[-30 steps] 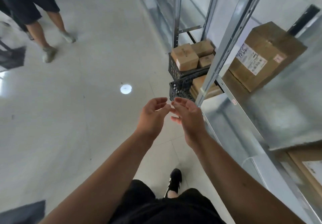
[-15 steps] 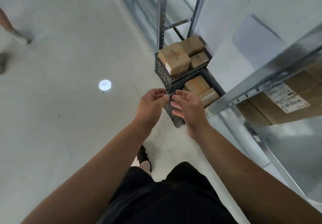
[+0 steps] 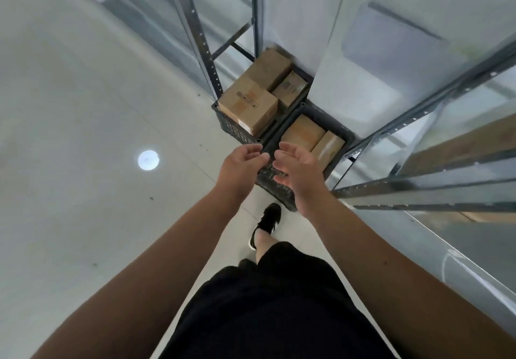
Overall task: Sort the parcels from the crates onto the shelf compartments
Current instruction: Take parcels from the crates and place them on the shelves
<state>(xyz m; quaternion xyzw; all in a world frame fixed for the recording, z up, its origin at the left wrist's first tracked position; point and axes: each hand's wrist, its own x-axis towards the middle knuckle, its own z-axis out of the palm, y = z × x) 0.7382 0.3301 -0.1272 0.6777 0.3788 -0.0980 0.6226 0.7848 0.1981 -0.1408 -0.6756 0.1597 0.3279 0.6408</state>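
Note:
Two black plastic crates stand on the floor beside the metal shelf. The far crate (image 3: 233, 127) holds three brown cardboard parcels, the largest (image 3: 247, 104) at its front. The near crate (image 3: 339, 131) holds two parcels, a wider one (image 3: 303, 132) and a narrow one (image 3: 328, 146). My left hand (image 3: 240, 167) and my right hand (image 3: 297, 167) hover side by side above the near crate's front edge, palms facing each other, fingers relaxed, holding nothing.
The grey metal shelf (image 3: 424, 188) runs along the right, with a cardboard parcel (image 3: 458, 146) lying behind its rails. A shelf upright (image 3: 199, 40) rises just behind the far crate. Pale tiled floor (image 3: 83, 135) spreads to the left. My black shoe (image 3: 266, 223) is below the crate.
I have stepped closer to the crates and look more steeply down. Both hands have spread slightly apart over the near crate. The other person has left the view.

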